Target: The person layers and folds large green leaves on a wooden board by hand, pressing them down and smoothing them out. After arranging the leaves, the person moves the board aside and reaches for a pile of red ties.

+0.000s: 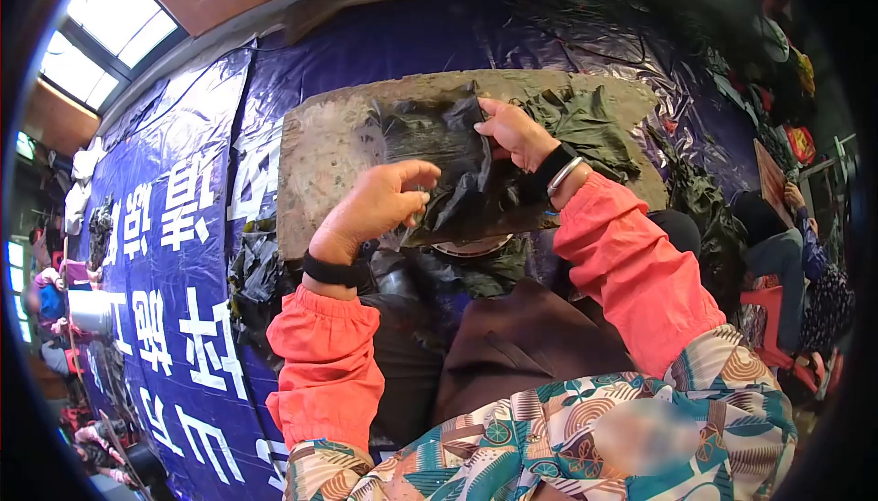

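Note:
A dark, glossy, wrinkled sheet that looks like seaweed [430,131] lies spread on a worn wooden board [329,140] in front of me. My right hand [519,131] pinches the sheet's upper right edge between thumb and fingers. At the sheet's left side is my left hand [373,201], its index finger and thumb curved and apart, with no hold visible; its lower fingers are partly hidden. The sheet's near part hangs in dark folds at the board's front edge. To the right of my right hand, a pile of dark green leafy sheets [585,126] rests on the board.
A blue tarp with white lettering [197,327] covers the floor. More dark leafy heaps [709,199] lie right of the board, and others [256,272] at its left. At far right a person sits by a red plastic chair [773,318]. A round-rimmed container [471,247] shows below the board.

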`<state>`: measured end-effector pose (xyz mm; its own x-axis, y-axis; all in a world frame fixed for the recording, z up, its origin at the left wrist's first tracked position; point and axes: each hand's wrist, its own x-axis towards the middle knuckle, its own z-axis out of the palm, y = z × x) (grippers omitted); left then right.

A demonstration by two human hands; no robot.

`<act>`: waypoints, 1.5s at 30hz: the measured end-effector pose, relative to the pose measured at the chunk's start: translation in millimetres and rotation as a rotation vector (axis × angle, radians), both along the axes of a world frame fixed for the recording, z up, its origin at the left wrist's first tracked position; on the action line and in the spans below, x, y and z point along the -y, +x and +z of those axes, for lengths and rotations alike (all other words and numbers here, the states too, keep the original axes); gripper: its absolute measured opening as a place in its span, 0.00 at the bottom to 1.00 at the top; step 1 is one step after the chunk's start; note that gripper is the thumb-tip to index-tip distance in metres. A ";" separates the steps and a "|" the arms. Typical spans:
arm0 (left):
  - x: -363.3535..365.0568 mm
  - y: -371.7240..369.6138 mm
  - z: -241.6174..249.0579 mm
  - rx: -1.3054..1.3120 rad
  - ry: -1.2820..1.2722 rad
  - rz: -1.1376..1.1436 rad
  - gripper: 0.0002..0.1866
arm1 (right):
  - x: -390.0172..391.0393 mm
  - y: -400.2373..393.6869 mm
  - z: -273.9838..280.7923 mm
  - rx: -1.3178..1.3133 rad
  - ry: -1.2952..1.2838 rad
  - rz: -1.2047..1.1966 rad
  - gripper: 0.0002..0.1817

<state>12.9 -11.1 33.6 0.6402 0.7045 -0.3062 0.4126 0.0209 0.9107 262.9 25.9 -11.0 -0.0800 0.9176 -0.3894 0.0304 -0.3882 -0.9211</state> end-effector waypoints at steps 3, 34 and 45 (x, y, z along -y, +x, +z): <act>2.7 1.7 -6.7 -0.134 -0.045 -0.058 0.24 | -4.9 4.8 -9.8 0.094 -0.004 0.021 0.26; -16.5 -5.2 -25.3 -0.489 0.611 0.204 0.37 | 62.9 0.3 6.1 0.994 0.796 0.047 0.22; -7.6 22.5 -37.9 -0.403 0.739 -0.171 0.34 | -17.1 16.1 -22.6 1.335 0.639 0.104 0.12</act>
<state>35.4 -3.5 -4.4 0.6967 0.7166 -0.0339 0.6510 -0.6117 0.4494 279.0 42.9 -33.5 -0.0710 0.9703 0.2311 0.9725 0.1188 -0.2004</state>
